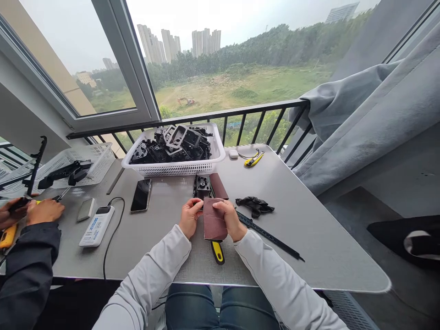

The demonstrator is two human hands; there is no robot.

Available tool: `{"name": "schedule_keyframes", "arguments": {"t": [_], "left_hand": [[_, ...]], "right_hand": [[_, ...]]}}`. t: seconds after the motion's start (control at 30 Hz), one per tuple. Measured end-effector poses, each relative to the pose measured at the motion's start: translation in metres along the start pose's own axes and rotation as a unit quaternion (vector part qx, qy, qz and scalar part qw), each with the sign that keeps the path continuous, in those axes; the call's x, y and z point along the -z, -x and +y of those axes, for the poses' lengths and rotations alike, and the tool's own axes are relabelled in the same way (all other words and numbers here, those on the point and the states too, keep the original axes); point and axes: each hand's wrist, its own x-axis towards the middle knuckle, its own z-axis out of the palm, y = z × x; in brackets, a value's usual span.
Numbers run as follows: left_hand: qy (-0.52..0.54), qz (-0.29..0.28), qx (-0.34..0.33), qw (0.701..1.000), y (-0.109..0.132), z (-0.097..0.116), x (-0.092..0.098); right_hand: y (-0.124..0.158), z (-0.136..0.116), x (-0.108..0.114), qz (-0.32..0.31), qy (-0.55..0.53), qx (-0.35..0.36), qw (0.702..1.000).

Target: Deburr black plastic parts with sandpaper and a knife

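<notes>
Two sandpaper sheets (215,222): one in the grip, one just beyond it. Right of the grip, one caliper (270,235), one black glove (256,206); left, one smartphone (140,195), one power bank (97,228).

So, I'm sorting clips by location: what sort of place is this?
Probably a small workroom: there's a white basket heaped with dark parts, a black caliper and what looks like brown sandpaper.

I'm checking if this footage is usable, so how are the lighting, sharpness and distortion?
Head view: the sky is washed nearly white; head view: the brown sheet shows no obvious motion blur; head view: black parts in the white basket blend together; head view: wide-angle stretching towards the edges.
</notes>
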Motion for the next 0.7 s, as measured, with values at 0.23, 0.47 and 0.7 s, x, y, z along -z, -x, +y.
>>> {"name": "schedule_keyframes", "arguments": {"t": [0.23, 0.47, 0.7], "left_hand": [[0.001, 0.001, 0.020, 1.000, -0.0004, 0.0014, 0.0001], [-0.009, -0.005, 0.006, 1.000, -0.0004, -0.0004, 0.0001], [-0.013, -0.014, -0.001, 1.000, 0.0021, 0.0026, -0.0016]], "right_hand": [[0.0000, 0.0002, 0.0021, 0.006, 0.003, 0.003, 1.000], [-0.0016, 0.0005, 0.0027, 0.008, 0.002, -0.005, 1.000], [-0.0049, 0.0022, 0.0084, 0.027, -0.003, -0.002, 1.000]]}}
